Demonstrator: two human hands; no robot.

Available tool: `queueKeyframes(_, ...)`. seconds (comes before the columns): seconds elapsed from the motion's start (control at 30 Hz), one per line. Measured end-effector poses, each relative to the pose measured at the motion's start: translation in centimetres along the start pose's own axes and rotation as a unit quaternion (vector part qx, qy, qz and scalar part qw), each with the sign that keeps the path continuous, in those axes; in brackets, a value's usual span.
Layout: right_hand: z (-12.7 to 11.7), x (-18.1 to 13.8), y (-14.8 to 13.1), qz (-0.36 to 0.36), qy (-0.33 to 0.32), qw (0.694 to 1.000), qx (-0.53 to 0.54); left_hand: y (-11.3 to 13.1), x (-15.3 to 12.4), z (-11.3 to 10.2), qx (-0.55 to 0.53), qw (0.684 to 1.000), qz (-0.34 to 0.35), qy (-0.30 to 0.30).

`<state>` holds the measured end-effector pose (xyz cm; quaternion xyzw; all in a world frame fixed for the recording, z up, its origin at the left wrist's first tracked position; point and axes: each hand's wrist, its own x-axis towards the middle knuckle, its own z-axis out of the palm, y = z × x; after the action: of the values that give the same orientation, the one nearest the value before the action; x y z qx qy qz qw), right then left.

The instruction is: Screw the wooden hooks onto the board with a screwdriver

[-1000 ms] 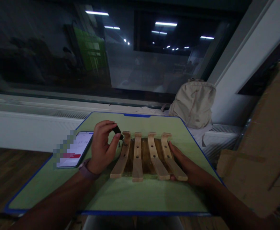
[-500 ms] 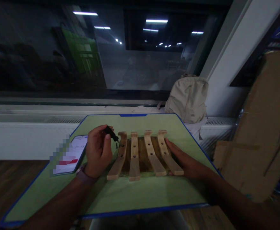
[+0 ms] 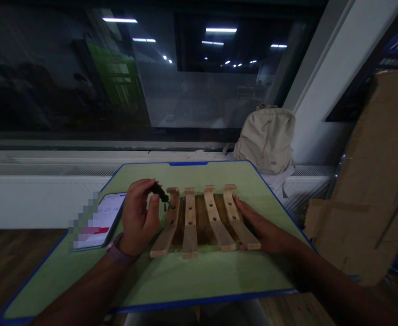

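My left hand (image 3: 140, 213) is closed round the black handle of a screwdriver (image 3: 160, 192). The screwdriver slants down to the right, its tip at the upper hole of the leftmost slat. Several curved wooden slats (image 3: 190, 235), each with two holes, lie across a brown wooden board (image 3: 202, 226). Just left of the leftmost slat, a small dark screw (image 3: 165, 207) shows on the table. My right hand (image 3: 256, 226) grips the right edge of this wooden piece, fingers at the far side and thumb near the front; part of the hand is hidden behind the rightmost slat.
The pale green table (image 3: 185, 280) has a blue rim. On its left lies a phone (image 3: 100, 217) with a lit screen. Beyond the far right corner a beige backpack (image 3: 267, 140) leans by the window. Large cardboard (image 3: 372, 181) stands at the right.
The screwdriver handle has shifted slightly right and down with my left hand, its tip still at the same hole. My right hand keeps its grip. The whole view has moved slightly.
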<state>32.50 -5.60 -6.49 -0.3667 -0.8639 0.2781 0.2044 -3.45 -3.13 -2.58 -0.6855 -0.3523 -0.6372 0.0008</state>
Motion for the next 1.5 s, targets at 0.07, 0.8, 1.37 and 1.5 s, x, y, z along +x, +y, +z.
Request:
queueKeyframes(0.07, -0.07, 0.07, -0.28, 0.004, 0.000, 1.000, 0.001, -0.13, 0.16, -0.20, 0.047, 0.998, 0.021, 0.021)
queueKeyframes(0.8, -0.18, 0.15, -0.54, 0.024, -0.008, 1.000, 0.017, -0.49, -0.70, -0.18, 0.024, 0.997, -0.063, -0.028)
queueKeyframes(1.37, -0.03, 0.04, -0.32, 0.027, -0.003, 1.000, 0.008, -0.09, 0.27, -0.18, 0.051, 0.998, 0.031, -0.005)
queueKeyframes(1.5, 0.06, -0.01, -0.16, 0.026, -0.003, 1.000, -0.003, -0.25, 0.07, -0.44, 0.088, 0.996, 0.033, 0.000)
